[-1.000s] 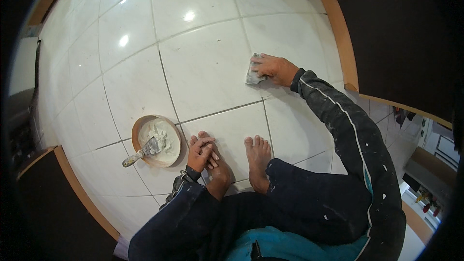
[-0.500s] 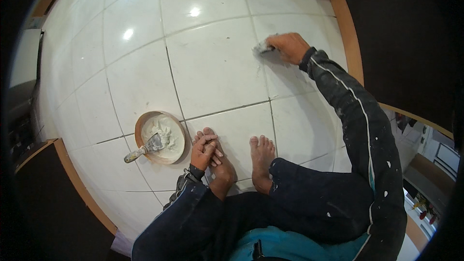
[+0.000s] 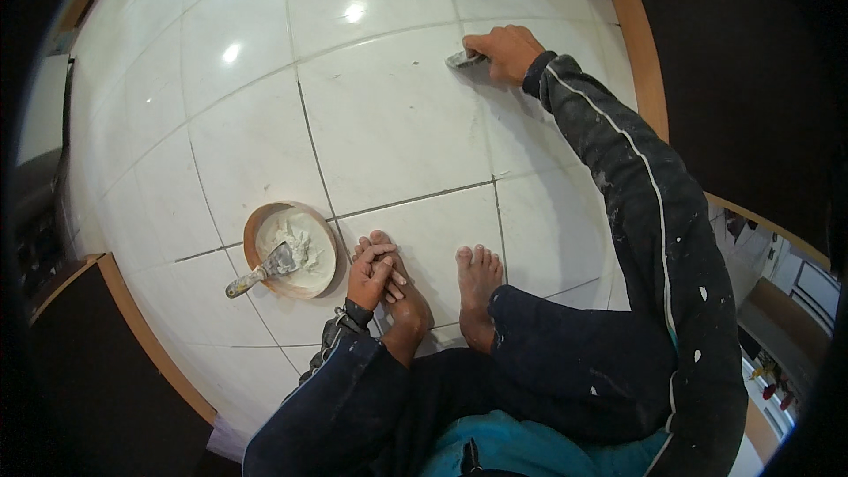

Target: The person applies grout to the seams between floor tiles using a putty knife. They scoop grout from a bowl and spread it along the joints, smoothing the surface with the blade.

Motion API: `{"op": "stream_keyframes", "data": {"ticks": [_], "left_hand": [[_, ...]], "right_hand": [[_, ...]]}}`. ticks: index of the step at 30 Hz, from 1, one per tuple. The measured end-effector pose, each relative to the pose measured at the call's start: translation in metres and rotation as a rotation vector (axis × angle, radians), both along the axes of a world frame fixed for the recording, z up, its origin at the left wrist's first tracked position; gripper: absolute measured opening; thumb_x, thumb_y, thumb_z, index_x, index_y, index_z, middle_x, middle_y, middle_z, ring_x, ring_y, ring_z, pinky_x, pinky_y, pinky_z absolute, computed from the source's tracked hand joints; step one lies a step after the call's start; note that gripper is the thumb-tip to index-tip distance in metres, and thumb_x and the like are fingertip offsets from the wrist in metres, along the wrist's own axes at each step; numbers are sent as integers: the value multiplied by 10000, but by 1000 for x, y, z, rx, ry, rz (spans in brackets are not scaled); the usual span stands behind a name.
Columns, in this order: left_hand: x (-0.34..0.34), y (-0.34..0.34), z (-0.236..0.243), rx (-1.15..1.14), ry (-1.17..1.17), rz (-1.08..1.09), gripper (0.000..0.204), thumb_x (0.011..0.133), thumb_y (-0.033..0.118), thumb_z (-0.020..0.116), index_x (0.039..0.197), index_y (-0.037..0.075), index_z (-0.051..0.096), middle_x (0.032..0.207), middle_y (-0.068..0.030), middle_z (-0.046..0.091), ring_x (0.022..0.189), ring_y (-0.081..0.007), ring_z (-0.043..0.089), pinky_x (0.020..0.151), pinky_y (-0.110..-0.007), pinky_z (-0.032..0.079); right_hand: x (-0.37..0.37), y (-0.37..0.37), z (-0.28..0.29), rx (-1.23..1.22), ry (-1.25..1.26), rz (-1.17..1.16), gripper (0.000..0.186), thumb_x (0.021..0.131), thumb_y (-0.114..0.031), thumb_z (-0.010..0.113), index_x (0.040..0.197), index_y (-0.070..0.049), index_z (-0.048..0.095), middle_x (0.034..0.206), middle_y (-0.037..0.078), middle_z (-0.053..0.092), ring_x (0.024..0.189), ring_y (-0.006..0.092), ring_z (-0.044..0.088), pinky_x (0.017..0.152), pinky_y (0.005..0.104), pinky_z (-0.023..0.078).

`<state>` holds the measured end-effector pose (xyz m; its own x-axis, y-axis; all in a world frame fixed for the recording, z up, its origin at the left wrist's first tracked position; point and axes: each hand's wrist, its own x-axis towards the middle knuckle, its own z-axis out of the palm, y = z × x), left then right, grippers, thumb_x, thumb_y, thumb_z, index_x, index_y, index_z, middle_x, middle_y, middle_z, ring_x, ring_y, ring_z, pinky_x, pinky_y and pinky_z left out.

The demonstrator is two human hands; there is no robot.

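Observation:
My right hand (image 3: 506,53) reaches far out to the upper right, its fingers closed on a small grey-white pad (image 3: 465,59). The pad lies against the white tiled floor (image 3: 389,115), by the joint between two tiles; whether it is cloth or sponge I cannot make out. My left hand (image 3: 371,276) rests over my bare left foot (image 3: 408,314), fingers loosely apart and holding nothing. Just left of it stands a round shallow bowl (image 3: 329,267) of white paste (image 3: 305,247). A putty knife (image 3: 247,282) leans in the bowl, blade in the paste and handle over the rim.
Dark panels with wood-coloured edging rise at the right (image 3: 643,62) and lower left (image 3: 146,318). Some tile joints near the bowl and my feet look dark; those farther off are pale. My bare right foot (image 3: 479,296) stands on the tiles.
My right hand has slid the pad a little up and to the left along the floor. White crumbs seen beside that joint no longer show. My left hand, the bowl and the putty knife stay put.

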<state>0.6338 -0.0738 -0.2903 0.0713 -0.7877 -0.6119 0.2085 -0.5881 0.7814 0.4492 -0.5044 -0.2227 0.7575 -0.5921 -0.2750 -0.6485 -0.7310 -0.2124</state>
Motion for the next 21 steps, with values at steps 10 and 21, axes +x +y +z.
{"op": "stream_keyframes", "data": {"ticks": [10, 21], "left_hand": [[0, -2, 3, -17, -1, 1, 241, 991, 130, 506, 1189, 16, 584, 694, -85, 666, 493, -142, 626, 394, -225, 474], [-6, 2, 15, -5, 69, 63, 286, 1011, 125, 487, 1264, -1, 531, 812, -112, 695, 515, -161, 646, 445, -216, 503]], "right_hand": [[-44, 106, 1, 95, 74, 71, 247, 746, -70, 659, 977, -132, 600, 824, 97, 690, 824, 333, 686, 695, 457, 528], [-73, 159, 2, 125, -10, 28, 165, 771, -56, 622, 926, -99, 584, 846, 88, 683, 835, 324, 677, 679, 468, 520]]}}
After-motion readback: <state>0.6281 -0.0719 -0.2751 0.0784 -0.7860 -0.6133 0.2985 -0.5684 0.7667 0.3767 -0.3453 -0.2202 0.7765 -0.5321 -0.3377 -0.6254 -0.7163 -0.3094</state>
